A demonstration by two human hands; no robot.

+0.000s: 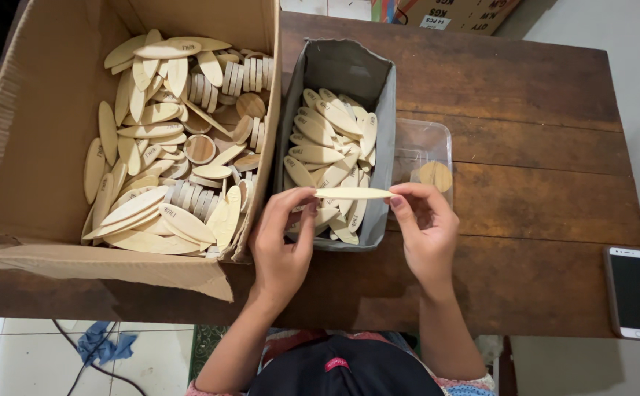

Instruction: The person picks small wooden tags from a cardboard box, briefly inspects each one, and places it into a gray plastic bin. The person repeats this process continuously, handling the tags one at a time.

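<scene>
Both hands pinch one oval wooden piece [352, 193] by its ends: left hand [282, 246], right hand [426, 231], above the grey box [382, 139] on the bench [540, 132].

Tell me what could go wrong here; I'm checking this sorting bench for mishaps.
The thin wooden oval is pinched only at its tips by the left hand and right hand, so it might slip or snap. The phone lies near the table edge and could get knocked off.
</scene>
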